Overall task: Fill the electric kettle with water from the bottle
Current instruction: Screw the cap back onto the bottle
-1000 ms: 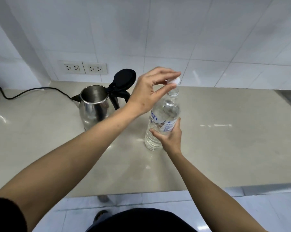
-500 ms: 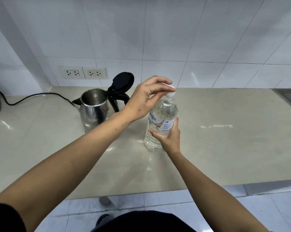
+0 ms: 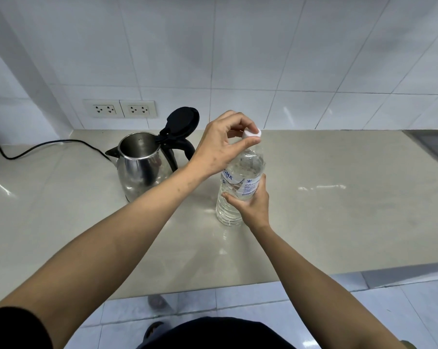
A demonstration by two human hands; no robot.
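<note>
Between the earlier frames and this one, the left hand [image 3: 221,144] comes down from a lifted position above the bottle's mouth, so that the white cap [image 3: 252,134] now sits at the top of the neck, pinched between thumb and fingertips. A second ago the cap appeared raised clear of the neck; now it looks pressed against it. Whether it is being screwed on or off I cannot tell from this view, but by my reading the bottle is not yet ready to pour, and no water has visibly left it.

At centre frame, the clear water bottle [image 3: 239,182] stands upright on the beige countertop [image 3: 338,222], full nearly to the shoulder. Around its lower half, the right hand [image 3: 250,205] is wrapped from the near side, fingers curled on the labelled middle, steadying it against the twist. Above it, the left hand is partly closed, thumb and first fingers on the cap, the rest loosely bent.

Left of the bottle and slightly farther back stands the stainless electric kettle [image 3: 140,167], near but not touching it. Its black lid [image 3: 181,120] is hinged upright, the mouth open, and the spout faces the left of the frame. A black cord [image 3: 49,144] trails toward the left edge below the wall sockets [image 3: 119,109].

Once the cap is off, the pour should be a short carry leftward over the open mouth.
</note>
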